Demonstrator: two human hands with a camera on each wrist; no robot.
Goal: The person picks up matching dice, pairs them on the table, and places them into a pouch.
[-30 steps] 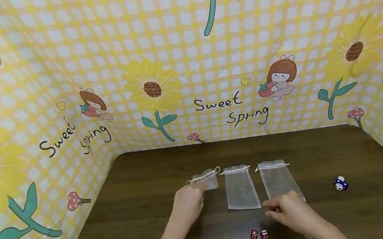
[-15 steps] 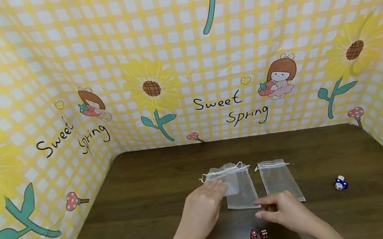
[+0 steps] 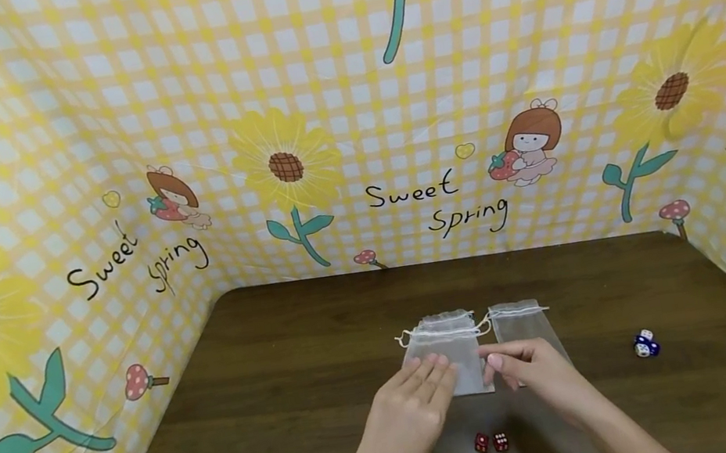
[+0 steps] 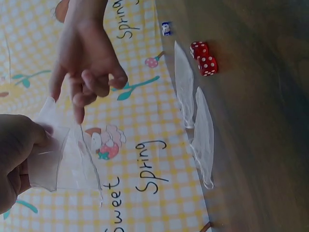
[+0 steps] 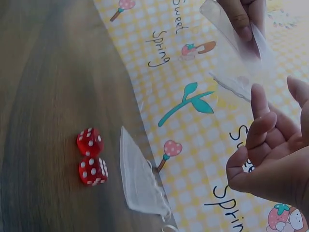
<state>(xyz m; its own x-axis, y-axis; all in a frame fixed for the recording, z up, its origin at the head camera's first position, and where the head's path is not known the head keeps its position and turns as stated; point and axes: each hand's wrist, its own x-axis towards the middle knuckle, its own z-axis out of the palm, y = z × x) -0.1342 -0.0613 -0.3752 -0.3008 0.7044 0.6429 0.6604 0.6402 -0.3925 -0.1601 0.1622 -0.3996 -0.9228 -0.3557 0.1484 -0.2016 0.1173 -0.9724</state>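
My left hand (image 3: pixel 409 409) pinches a sheer white drawstring pouch (image 4: pixel 48 159), held up off the table with its fingers flat over one face and the thumb on the other. In the head view the pouch overlaps a second pouch lying behind it. My right hand (image 3: pixel 536 373) is at the pouch's right edge, its thumb and index finger apart, the other fingers bent. Its fingertips reach the pouch's side and cord in the left wrist view. Another drawstring pouch (image 3: pixel 521 324) lies flat on the table, partly hidden by the right hand.
Two red dice (image 5: pixel 91 154) sit side by side on the dark wooden table (image 3: pixel 260 433) in front of the hands. A small cluster of blue and white dice (image 3: pixel 645 344) lies at the right. A yellow checked cloth (image 3: pixel 391 135) walls the table.
My left hand has lifted the left pouch and brought it right, over the middle pouch's place. The right hand has shifted slightly up toward it. The dice have stayed put.
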